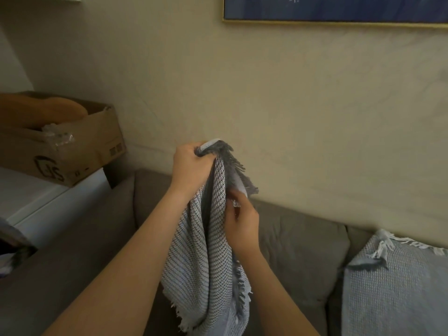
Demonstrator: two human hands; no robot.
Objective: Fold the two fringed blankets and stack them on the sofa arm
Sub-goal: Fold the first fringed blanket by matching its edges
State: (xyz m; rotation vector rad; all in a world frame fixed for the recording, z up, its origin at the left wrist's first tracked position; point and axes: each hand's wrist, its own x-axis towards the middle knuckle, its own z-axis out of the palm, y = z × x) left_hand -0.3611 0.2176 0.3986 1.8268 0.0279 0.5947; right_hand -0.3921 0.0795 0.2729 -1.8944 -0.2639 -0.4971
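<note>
One fringed blanket (206, 258) in two grips: left hand (190, 166) above right hand (242, 221).

Both your bare arms (135, 258) reach up and forward. Your left grip (191, 163) is higher, a tight fist round the blanket (206, 251). Your right grip (242, 224) sits lower, fingers pinching its edge.

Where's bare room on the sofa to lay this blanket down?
Bare grey sofa lies left of the held blanket, up to the white ledge with the cardboard box. Right is crowded: the second blanket covers that end.
</note>
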